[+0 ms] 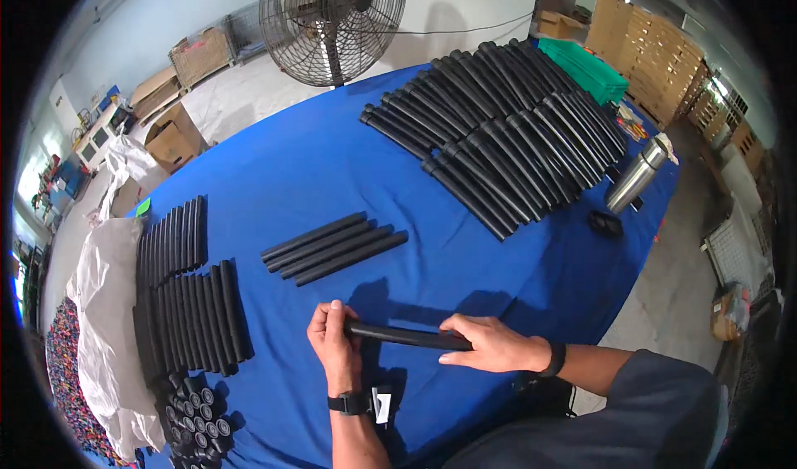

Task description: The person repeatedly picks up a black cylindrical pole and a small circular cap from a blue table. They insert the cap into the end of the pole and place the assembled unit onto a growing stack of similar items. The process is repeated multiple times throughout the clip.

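A black tube (400, 334) is held level above the blue cloth, between both hands. My left hand (334, 343) is closed round its left end, thumb up; whether it also holds something small there is hidden. My right hand (491, 344) pinches the tube near its right end, thumb below and fingers on top. Just beyond the hands, several loose black tubes (336, 249) lie side by side at a slant. Below the left hand's wrist, a small white-and-dark object (382, 406) rests on the cloth.
Rows of black tubes (187, 319) and round black caps (199, 415) lie at left by a white sack (108, 319). Capped tubes (515, 145) cover the far right. A steel flask (638, 174) and green box (585, 70) stand there; a fan (332, 21) is beyond the table.
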A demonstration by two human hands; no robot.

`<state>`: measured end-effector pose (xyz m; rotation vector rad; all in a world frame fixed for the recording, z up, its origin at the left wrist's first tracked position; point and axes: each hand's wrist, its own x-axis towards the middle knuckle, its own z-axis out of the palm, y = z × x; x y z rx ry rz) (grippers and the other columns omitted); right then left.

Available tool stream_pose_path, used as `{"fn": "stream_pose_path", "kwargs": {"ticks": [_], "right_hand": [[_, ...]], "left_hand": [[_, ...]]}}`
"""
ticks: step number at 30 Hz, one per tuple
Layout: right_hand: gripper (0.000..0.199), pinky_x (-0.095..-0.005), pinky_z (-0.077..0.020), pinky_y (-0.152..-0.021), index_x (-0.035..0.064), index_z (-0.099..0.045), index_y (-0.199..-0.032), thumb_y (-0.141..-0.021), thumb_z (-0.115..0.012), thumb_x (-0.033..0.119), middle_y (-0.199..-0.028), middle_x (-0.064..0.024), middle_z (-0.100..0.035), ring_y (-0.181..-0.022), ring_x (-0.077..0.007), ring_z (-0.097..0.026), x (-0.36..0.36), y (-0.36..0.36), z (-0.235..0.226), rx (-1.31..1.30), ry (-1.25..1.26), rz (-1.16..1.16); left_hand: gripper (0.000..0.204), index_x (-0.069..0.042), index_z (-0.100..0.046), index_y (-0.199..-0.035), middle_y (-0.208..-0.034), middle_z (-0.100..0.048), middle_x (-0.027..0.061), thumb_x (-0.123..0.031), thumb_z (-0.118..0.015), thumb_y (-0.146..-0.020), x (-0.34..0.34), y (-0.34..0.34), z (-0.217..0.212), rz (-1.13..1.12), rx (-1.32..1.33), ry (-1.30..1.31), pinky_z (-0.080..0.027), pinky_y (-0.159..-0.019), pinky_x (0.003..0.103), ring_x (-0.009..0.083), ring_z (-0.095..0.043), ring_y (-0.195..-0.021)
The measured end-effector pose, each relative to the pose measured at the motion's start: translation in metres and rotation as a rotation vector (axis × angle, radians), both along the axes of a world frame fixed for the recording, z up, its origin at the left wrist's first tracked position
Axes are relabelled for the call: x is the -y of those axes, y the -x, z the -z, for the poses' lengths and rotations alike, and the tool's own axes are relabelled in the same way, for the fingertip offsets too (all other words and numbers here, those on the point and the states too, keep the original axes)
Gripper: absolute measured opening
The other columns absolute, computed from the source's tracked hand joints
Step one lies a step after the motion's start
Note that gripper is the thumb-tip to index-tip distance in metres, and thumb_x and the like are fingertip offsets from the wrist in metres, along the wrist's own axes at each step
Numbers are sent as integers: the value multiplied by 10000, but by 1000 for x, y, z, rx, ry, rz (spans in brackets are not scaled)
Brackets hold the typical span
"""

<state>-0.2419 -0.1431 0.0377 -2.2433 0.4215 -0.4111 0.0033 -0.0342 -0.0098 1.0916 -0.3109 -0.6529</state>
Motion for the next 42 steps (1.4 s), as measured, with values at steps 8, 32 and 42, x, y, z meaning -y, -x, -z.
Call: {"fn": "stream_pose_path", "kwargs": {"ticks": [8, 32, 42], "right_hand": [[434, -358, -484, -598, -20, -592, -1058, -969, -692, 392, -774, -59, -625, -658, -174, -583, 12, 5, 0, -389, -1397, -138], [233, -280, -465, -676, 7, -557, -1064, -881, -697, 45, -835, -31, -579, -739, -115, -528, -10, -12, -7, -189, -473, 47], [261, -296, -474, -755, -15, -554, -1100, -888, -699, 31, -932, -91, -624, -821, -168, -583, 15, 2, -3, -314, -768, 40]], "left_hand": [[194, -93, -608, -853, -716, -629, 36, -220, -627, -998, -7, -1, -1, 26, 73, 21, -333, -393, 204, 55, -456, -474], [238, -96, -633, -842, -664, -557, -45, -277, -658, -993, -1, -3, 8, 33, 19, 31, -273, -406, 225, 32, -413, -473], [251, -79, -608, -809, -672, -560, -32, -253, -670, -980, -1, -4, 1, 45, 36, 34, -309, -463, 240, 38, -435, -535]]}}
